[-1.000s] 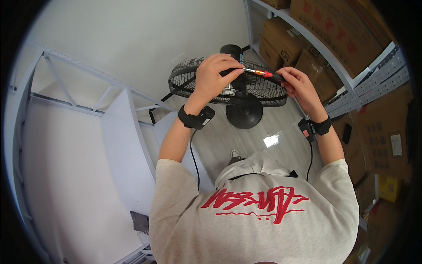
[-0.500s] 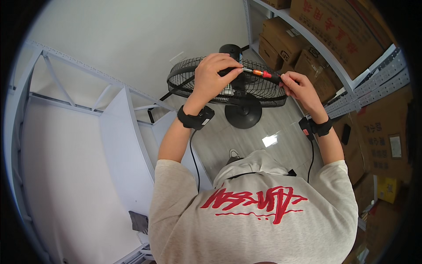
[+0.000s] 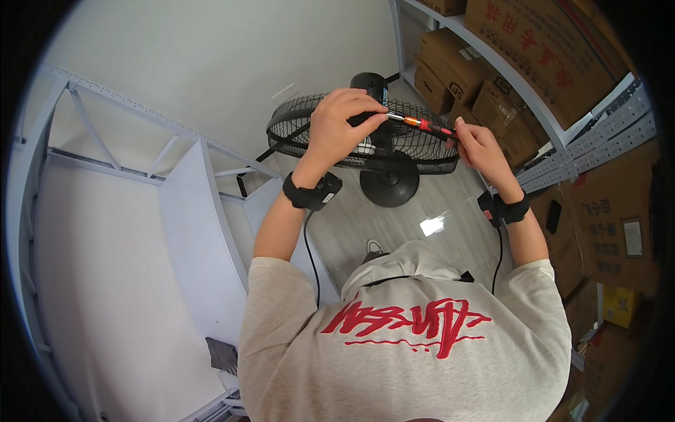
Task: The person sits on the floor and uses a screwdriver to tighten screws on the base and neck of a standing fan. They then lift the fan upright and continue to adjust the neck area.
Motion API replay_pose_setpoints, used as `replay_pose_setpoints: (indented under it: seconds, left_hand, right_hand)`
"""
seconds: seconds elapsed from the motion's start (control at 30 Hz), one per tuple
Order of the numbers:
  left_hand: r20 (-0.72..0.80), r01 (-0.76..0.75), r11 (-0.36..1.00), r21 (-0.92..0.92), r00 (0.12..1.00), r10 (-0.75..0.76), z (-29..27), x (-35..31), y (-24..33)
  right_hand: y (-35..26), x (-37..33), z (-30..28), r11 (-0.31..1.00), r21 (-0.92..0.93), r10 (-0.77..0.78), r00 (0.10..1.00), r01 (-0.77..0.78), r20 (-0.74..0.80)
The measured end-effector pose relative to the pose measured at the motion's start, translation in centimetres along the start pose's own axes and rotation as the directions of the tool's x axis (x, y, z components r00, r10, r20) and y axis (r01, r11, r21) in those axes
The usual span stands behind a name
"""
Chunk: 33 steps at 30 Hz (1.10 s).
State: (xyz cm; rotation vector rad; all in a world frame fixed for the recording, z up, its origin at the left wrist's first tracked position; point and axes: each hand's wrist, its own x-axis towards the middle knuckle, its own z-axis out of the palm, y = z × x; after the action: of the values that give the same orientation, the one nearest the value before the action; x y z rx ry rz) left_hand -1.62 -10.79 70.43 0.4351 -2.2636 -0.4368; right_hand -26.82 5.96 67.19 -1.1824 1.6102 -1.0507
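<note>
A screwdriver (image 3: pixel 437 129) with a red and black handle, an orange collar and a short metal shaft lies crosswise above the black fan (image 3: pixel 295 126). My right hand (image 3: pixel 485 151) grips the handle's right end between thumb and fingers. At the shaft end, my left hand (image 3: pixel 341 123) is closed, thumb and fingers around something dark that they mostly cover. Where exactly the screwdriver's tip sits is hidden by those fingers. Below both hands are the fan's wire cage and its round black base (image 3: pixel 389 186) on the floor.
To the left stands a pale metal shelf rack (image 3: pixel 186 211). Cardboard boxes (image 3: pixel 450 60) fill shelves (image 3: pixel 520 84) at the upper right, with more boxes (image 3: pixel 612 218) lower down. Black cables (image 3: pixel 311 246) hang from the devices strapped to my wrists.
My right hand has shifted slightly down and right, its grip on the screwdriver handle changed, and more of the handle shows. The left hand has barely moved.
</note>
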Motion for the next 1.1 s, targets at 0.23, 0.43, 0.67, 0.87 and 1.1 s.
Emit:
replay_pose_setpoints:
  seconds: [0.23,0.43,0.67,0.87,1.1]
  left_hand:
    - [0.003,0.007,1.0,-0.005,1.0,-0.007,0.1,0.0,0.0]
    - [0.005,0.006,1.0,-0.018,1.0,-0.006,0.1,0.0,-0.2]
    - [-0.004,0.008,1.0,0.009,1.0,-0.007,0.0,-0.2,-0.2]
    - [-0.028,0.046,0.999,-0.005,0.999,-0.046,0.3,-0.2,-0.4]
    - [-0.01,0.036,0.999,-0.017,0.999,-0.036,0.0,-0.4,-0.7]
  right_hand:
    - [1.1,0.5,1.5,0.885,-0.133,-0.465,0.862,0.447,-0.203]
    - [0.7,0.0,2.0,0.966,0.075,-0.231,0.957,0.247,-0.178]
    - [0.6,-0.1,1.4,0.959,-0.002,-0.282,0.951,0.284,-0.127]
    - [0.7,0.2,2.5,0.923,-0.002,-0.37,0.886,0.385,-0.281]
    - [0.6,0.1,1.1,0.986,0.058,-0.152,0.984,0.157,-0.088]
